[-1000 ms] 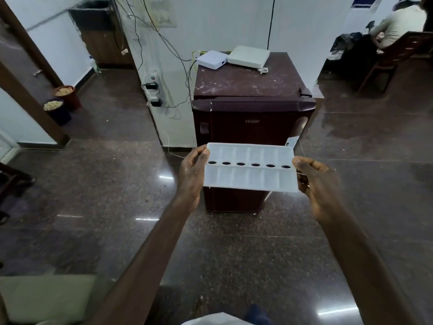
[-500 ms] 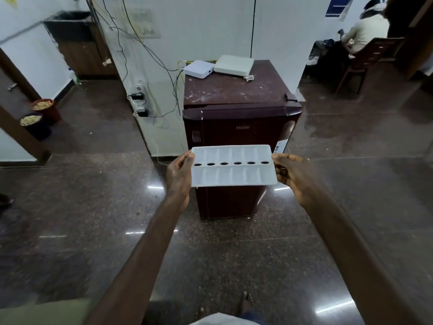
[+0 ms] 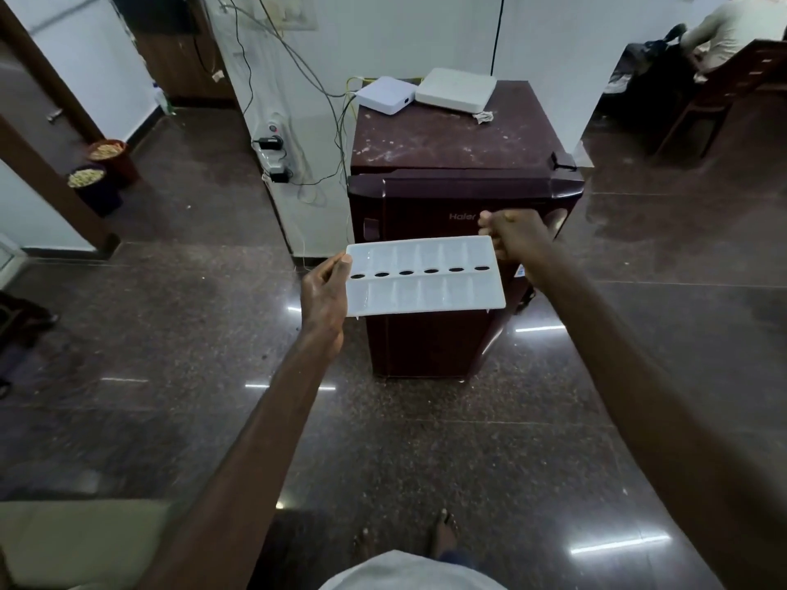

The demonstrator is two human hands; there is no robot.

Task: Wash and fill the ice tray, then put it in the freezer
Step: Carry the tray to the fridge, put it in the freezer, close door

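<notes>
I hold a white ice tray (image 3: 426, 291) out level in front of a low maroon fridge (image 3: 430, 347), whose door is closed. The tray has two rows of compartments and a line of dark oval holes down its middle. My left hand (image 3: 326, 291) grips the tray's left end, thumb on top. My right hand (image 3: 517, 238) is off the tray's right end, raised by its far right corner in front of the fridge door near the logo. Its fingers are curled, with nothing visible in them.
Two white boxes (image 3: 455, 91) lie on the fridge top. A power strip with cables (image 3: 274, 155) hangs on the wall to its left. Two filled buckets (image 3: 100, 172) stand far left. A seated person (image 3: 732, 27) and chair occupy the back right. Dark polished floor surrounds the fridge.
My right hand has let go of the tray's right end and risen toward the fridge door. The left hand now carries the tray alone. I have stepped closer to the fridge.
</notes>
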